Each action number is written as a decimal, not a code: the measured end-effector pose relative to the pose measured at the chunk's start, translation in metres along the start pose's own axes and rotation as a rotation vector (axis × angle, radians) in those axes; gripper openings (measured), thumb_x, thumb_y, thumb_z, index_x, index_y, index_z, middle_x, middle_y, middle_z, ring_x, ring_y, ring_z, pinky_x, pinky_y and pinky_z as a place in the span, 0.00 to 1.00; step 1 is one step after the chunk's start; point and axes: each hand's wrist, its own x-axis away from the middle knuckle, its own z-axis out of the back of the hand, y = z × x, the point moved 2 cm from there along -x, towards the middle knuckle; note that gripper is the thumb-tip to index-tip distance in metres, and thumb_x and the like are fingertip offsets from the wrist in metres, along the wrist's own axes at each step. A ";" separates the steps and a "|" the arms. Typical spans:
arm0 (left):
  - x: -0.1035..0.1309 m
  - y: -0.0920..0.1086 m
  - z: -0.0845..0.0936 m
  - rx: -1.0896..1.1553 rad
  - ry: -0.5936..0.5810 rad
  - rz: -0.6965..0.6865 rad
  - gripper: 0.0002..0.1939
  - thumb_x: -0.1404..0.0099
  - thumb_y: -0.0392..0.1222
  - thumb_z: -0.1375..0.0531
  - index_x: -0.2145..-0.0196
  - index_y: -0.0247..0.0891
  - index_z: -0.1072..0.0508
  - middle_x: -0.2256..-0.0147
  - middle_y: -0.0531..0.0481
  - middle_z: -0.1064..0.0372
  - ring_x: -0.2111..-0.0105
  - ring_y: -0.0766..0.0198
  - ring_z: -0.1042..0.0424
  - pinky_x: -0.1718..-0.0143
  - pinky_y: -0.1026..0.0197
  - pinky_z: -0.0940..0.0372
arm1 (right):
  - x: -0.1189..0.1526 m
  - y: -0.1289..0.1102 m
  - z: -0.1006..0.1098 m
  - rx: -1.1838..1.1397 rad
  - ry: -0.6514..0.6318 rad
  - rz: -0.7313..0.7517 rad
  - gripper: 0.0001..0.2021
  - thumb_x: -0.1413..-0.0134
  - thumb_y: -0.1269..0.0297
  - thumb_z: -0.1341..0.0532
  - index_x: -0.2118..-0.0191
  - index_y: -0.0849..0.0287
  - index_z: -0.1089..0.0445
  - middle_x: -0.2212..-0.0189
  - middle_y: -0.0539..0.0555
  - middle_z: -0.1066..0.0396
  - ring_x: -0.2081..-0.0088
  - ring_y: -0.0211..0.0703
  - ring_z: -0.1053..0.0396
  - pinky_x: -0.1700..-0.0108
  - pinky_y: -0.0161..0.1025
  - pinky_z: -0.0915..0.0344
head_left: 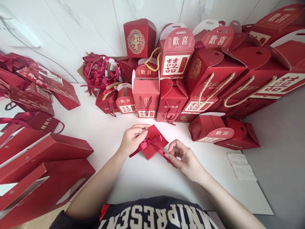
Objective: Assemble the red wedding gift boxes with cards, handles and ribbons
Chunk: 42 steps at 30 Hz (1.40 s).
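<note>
A small red gift box (149, 154) rests on the white table in front of me, one corner towards me. Across its top, a dark red satin ribbon (151, 142) is tied in a bow, with tails hanging to both sides. My left hand (133, 139) grips the box at its left side, thumb on top by the bow's loop and fingers along the far edge. On the other side, my right hand (187, 160) pinches the right ribbon tail between thumb and forefinger, its other fingers curled. The box's underside is hidden.
Stacked red handled boxes (171, 95) line the wall behind. Two boxes lie on the right (212, 128), near white tissues (241, 166). A heap of red ribbons (101, 70) stands back left. Large red bags (47, 181) crowd the left edge.
</note>
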 end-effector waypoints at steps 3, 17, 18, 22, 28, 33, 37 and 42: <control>-0.001 0.002 0.003 0.018 -0.110 0.025 0.21 0.36 0.44 0.39 0.83 0.37 0.38 0.50 0.45 0.28 0.52 0.55 0.27 0.48 0.53 0.36 | 0.002 -0.002 0.012 0.083 -0.247 -0.079 0.06 0.35 0.60 0.44 0.61 0.54 0.40 0.74 0.46 0.32 0.74 0.37 0.34 0.68 0.36 0.39; 0.004 0.007 0.013 -0.147 -0.215 -0.083 0.18 0.48 0.48 0.29 0.77 0.37 0.33 0.47 0.46 0.32 0.45 0.52 0.32 0.44 0.50 0.38 | -0.071 -0.032 0.020 0.309 -0.187 0.267 0.06 0.38 0.57 0.39 0.63 0.53 0.29 0.46 0.54 0.34 0.41 0.46 0.38 0.38 0.45 0.45; 0.004 0.007 0.014 -0.167 -0.209 -0.093 0.18 0.49 0.49 0.29 0.77 0.38 0.33 0.47 0.45 0.32 0.45 0.52 0.33 0.44 0.49 0.38 | -0.072 -0.029 0.019 0.289 -0.207 0.244 0.07 0.38 0.56 0.39 0.64 0.53 0.28 0.44 0.54 0.36 0.39 0.46 0.40 0.37 0.45 0.46; 0.003 0.006 0.018 -0.234 -0.217 -0.131 0.16 0.51 0.50 0.28 0.74 0.38 0.28 0.46 0.44 0.33 0.44 0.49 0.34 0.45 0.48 0.36 | -0.072 -0.024 0.022 0.219 -0.290 0.187 0.12 0.38 0.53 0.40 0.68 0.55 0.27 0.40 0.55 0.40 0.35 0.48 0.46 0.37 0.47 0.45; 0.002 0.005 0.020 -0.230 -0.250 -0.126 0.16 0.52 0.52 0.28 0.71 0.39 0.24 0.47 0.41 0.33 0.46 0.48 0.33 0.48 0.48 0.33 | -0.072 -0.018 0.021 0.138 -0.291 0.224 0.16 0.36 0.53 0.41 0.72 0.56 0.31 0.41 0.57 0.39 0.33 0.49 0.49 0.35 0.50 0.49; 0.003 0.005 0.019 -0.163 -0.241 -0.089 0.15 0.52 0.51 0.28 0.70 0.39 0.21 0.48 0.41 0.34 0.48 0.48 0.31 0.55 0.53 0.29 | -0.072 -0.016 0.020 0.132 -0.281 0.233 0.16 0.37 0.50 0.42 0.70 0.56 0.29 0.39 0.57 0.41 0.34 0.51 0.47 0.34 0.52 0.51; 0.002 0.000 0.018 -0.072 -0.263 -0.053 0.15 0.50 0.50 0.28 0.69 0.39 0.22 0.48 0.42 0.35 0.49 0.51 0.30 0.57 0.56 0.29 | -0.071 -0.014 0.020 0.111 -0.272 0.228 0.16 0.37 0.51 0.42 0.70 0.56 0.30 0.39 0.57 0.42 0.34 0.50 0.48 0.34 0.51 0.51; 0.001 0.005 0.011 -0.196 -0.099 -0.038 0.16 0.43 0.53 0.34 0.78 0.39 0.25 0.53 0.46 0.29 0.52 0.54 0.28 0.48 0.52 0.34 | -0.071 -0.020 0.020 0.165 -0.267 0.261 0.17 0.36 0.52 0.43 0.72 0.57 0.32 0.37 0.56 0.43 0.34 0.51 0.47 0.34 0.51 0.51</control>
